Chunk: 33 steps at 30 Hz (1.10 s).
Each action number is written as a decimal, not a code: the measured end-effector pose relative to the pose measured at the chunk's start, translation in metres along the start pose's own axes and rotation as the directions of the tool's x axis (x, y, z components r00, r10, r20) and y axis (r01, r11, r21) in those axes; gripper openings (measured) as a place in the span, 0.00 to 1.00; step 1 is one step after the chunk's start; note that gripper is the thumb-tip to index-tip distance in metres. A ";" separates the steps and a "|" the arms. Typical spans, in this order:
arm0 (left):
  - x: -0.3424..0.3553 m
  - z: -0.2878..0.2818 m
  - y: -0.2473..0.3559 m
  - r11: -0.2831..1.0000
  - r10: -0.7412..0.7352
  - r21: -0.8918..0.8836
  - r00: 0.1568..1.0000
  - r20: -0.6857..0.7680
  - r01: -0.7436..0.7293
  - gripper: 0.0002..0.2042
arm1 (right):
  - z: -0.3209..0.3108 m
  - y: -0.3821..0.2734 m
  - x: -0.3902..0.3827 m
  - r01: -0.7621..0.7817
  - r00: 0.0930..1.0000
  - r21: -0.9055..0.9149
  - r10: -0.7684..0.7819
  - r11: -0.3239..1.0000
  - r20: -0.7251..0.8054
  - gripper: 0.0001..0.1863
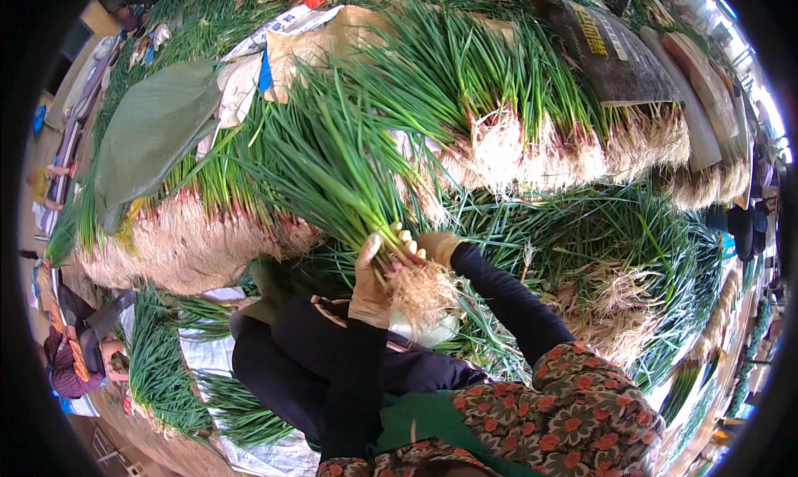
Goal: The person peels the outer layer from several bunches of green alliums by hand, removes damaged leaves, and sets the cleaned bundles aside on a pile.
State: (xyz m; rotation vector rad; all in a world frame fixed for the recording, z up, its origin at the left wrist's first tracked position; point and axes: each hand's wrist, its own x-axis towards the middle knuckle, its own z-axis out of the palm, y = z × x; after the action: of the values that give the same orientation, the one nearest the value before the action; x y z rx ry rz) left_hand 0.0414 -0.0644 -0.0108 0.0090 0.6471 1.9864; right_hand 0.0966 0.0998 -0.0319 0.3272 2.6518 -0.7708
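Observation:
In front of me, above my lap, is a bunch of scallions [370, 196] with long green leaves and pale, stringy roots [424, 294]. My left hand [370, 286], in a light glove, is closed round its stems just above the roots. On the other side, my gloved right hand [438, 246] grips the same bunch with bent fingers, partly hidden behind the stems. The bunch tilts, leaves pointing away and to the left, roots toward me. Just beyond it lies a long row of scallions [499, 144] with their roots facing me.
A dark green cloth [154, 128] covers scallions at the left, and a dark printed sack [611, 57] covers some at the far right. Loose scallions [615, 294] are heaped to my right. More lie on white sheeting [212, 352] at my left. Another person [79, 352] is at the left edge.

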 end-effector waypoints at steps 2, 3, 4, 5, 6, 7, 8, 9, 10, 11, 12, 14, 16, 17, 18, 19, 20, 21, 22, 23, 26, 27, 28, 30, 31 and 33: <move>0.006 0.032 -0.010 0.999 -0.049 0.005 0.987 -0.151 0.051 0.16 | -0.034 -0.007 -0.015 -0.083 0.966 -0.151 0.043 0.985 -0.254 0.14; 0.004 0.025 -0.009 0.995 -0.082 0.045 0.986 -0.145 0.089 0.16 | -0.049 -0.021 -0.003 0.217 0.592 -0.060 -0.180 0.974 -0.786 0.13; 0.003 0.018 -0.007 0.988 -0.113 0.085 0.983 -0.141 0.126 0.15 | -0.069 -0.028 0.000 0.097 0.809 0.473 0.208 0.876 -0.550 0.12; 0.004 0.019 -0.009 0.987 -0.109 0.101 0.980 -0.165 0.127 0.12 | -0.072 -0.030 0.006 0.102 0.828 0.476 0.191 0.873 -0.528 0.16; 0.005 0.019 -0.010 0.987 -0.110 0.102 0.980 -0.163 0.128 0.12 | -0.074 -0.033 0.009 0.109 0.846 0.480 0.173 0.871 -0.505 0.20; 0.005 0.018 -0.012 0.983 -0.138 0.097 0.974 -0.178 0.157 0.12 | -0.074 -0.036 0.016 0.067 0.863 0.401 0.148 0.914 -0.484 0.20; 0.005 0.020 -0.012 0.979 -0.161 0.090 0.967 -0.200 0.182 0.11 | -0.071 -0.036 0.024 0.033 0.882 0.317 0.121 0.948 -0.455 0.19; 0.005 0.025 -0.014 0.982 -0.159 0.063 0.954 -0.253 0.180 0.10 | -0.065 -0.035 0.025 0.057 0.854 0.288 0.102 0.956 -0.510 0.18; 0.005 0.025 -0.014 0.982 -0.157 0.060 0.954 -0.256 0.178 0.10 | -0.057 -0.026 0.014 0.146 0.822 0.311 0.060 0.939 -0.567 0.17; 0.005 0.024 -0.013 0.982 -0.128 0.101 0.961 -0.245 0.157 0.11 | -0.057 -0.024 0.009 0.130 0.849 0.318 0.061 0.939 -0.524 0.17; 0.001 0.020 -0.008 0.981 -0.090 0.145 0.966 -0.241 0.127 0.11 | -0.055 -0.028 0.004 0.123 0.877 0.328 0.052 0.937 -0.477 0.16; 0.005 -0.001 -0.009 0.997 -0.035 0.067 0.981 -0.190 0.048 0.16 | -0.026 -0.022 -0.019 0.343 0.850 0.458 -0.064 0.820 -0.522 0.16; 0.006 -0.006 -0.010 0.997 -0.060 -0.046 0.993 -0.104 0.055 0.17 | 0.008 0.015 -0.025 0.371 0.928 0.921 0.074 -0.118 -0.365 0.14; 0.002 0.016 -0.010 0.989 -0.082 -0.138 0.982 -0.167 0.059 0.17 | 0.003 0.044 -0.036 0.410 0.859 0.872 0.209 0.269 -0.468 0.12; 0.004 0.021 -0.012 0.970 -0.042 -0.241 0.998 -0.051 0.029 0.16 | 0.000 0.072 -0.039 0.450 0.831 0.892 0.349 0.036 -0.433 0.09; 0.003 0.031 -0.015 0.965 -0.009 -0.261 0.997 -0.070 -0.010 0.16 | 0.006 0.094 -0.050 0.431 0.822 0.902 0.424 -0.030 -0.379 0.09; 0.000 0.042 -0.009 0.961 0.040 -0.270 0.995 -0.090 -0.063 0.16 | 0.009 0.107 -0.054 0.422 0.814 0.901 0.480 -0.104 -0.326 0.08; -0.003 0.038 -0.005 0.962 0.055 -0.262 0.994 -0.090 -0.077 0.16 | 0.021 0.112 -0.060 0.334 0.889 0.925 0.264 0.184 -0.373 0.09; -0.002 0.035 -0.003 0.938 0.079 -0.337 0.997 -0.020 -0.081 0.16 | 0.033 0.116 -0.065 0.278 0.941 0.838 0.041 0.469 -0.335 0.09; -0.005 0.035 0.003 0.953 0.099 -0.288 0.995 0.005 -0.093 0.18 | 0.031 0.113 -0.065 0.182 0.983 0.186 -0.180 0.966 -0.028 0.15; -0.009 0.051 0.004 0.970 0.106 -0.219 0.994 0.002 -0.103 0.21 | 0.035 0.120 -0.045 0.231 0.861 -0.342 -0.355 0.911 -0.364 0.13; -0.008 0.055 0.000 0.973 0.054 -0.220 0.997 -0.049 -0.064 0.22 | 0.024 0.121 -0.030 -0.065 0.898 -0.107 0.011 0.992 -0.439 0.15; -0.016 0.044 0.011 0.978 0.041 -0.197 0.989 -0.142 -0.069 0.22 | -0.008 0.065 -0.016 -0.071 0.858 0.339 0.231 0.938 -0.458 0.16; -0.006 0.024 0.010 0.998 -0.015 -0.058 1.000 0.000 0.015 0.25 | -0.029 0.055 0.008 -0.034 0.767 0.491 0.338 0.870 -0.545 0.21; 0.000 0.016 0.002 0.997 -0.050 -0.065 0.999 0.007 0.050 0.25 | -0.032 0.055 0.016 -0.100 0.788 0.429 0.335 0.898 -0.517 0.22; 0.001 0.014 0.000 0.995 -0.075 -0.068 0.997 -0.011 0.074 0.26 | -0.035 0.034 0.027 -0.190 0.864 0.264 0.289 0.946 -0.413 0.24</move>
State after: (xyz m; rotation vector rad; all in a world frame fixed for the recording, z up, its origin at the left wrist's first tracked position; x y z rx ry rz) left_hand 0.0448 -0.0577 0.0010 -0.0684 0.5805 1.9364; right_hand 0.0730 0.1500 -0.0316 0.9871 2.8580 -0.9987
